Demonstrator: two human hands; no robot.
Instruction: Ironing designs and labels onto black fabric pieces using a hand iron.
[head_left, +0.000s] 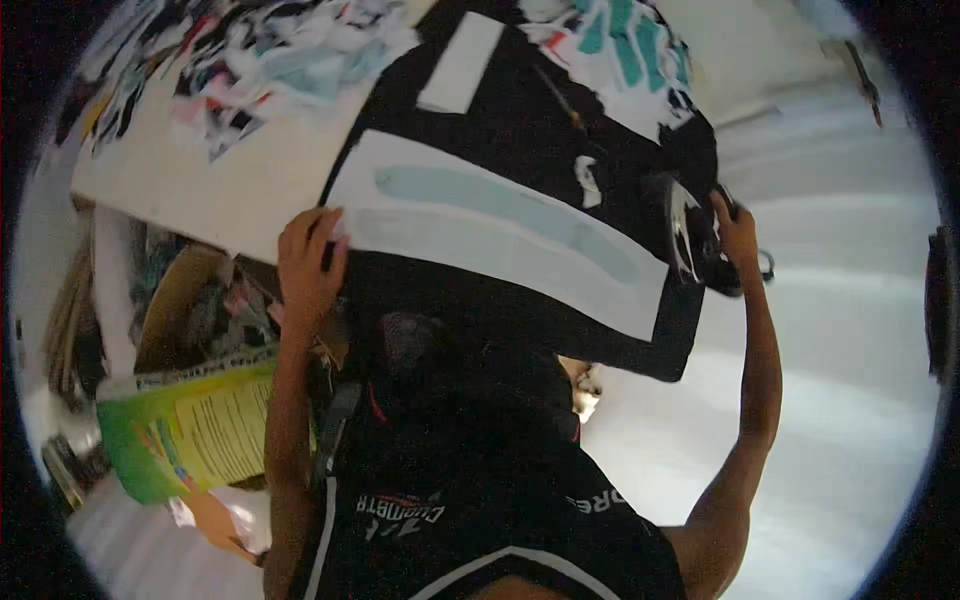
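Observation:
A long white strip (440,232) lies across a black-covered board (480,290), with a narrow pale blue fabric piece (500,205) along it. At the strip's left end, my left hand (313,262) presses its fingertips on the edge, fingers partly spread. My right hand (738,235) is wrapped around the handle of a clothes iron (685,235). The iron is at the board's right side, beside the strip's right end, its shiny soleplate tilted toward the left. Whether it touches the board I cannot tell.
Fabric scraps (290,70) heap on the pale table (190,190) at far left. Teal and white pieces (630,60) pile at the board's far end, near a white rectangle (462,62) and a small white scrap (587,182). A green-yellow bag (200,420) and cardboard box (185,300) stand lower left.

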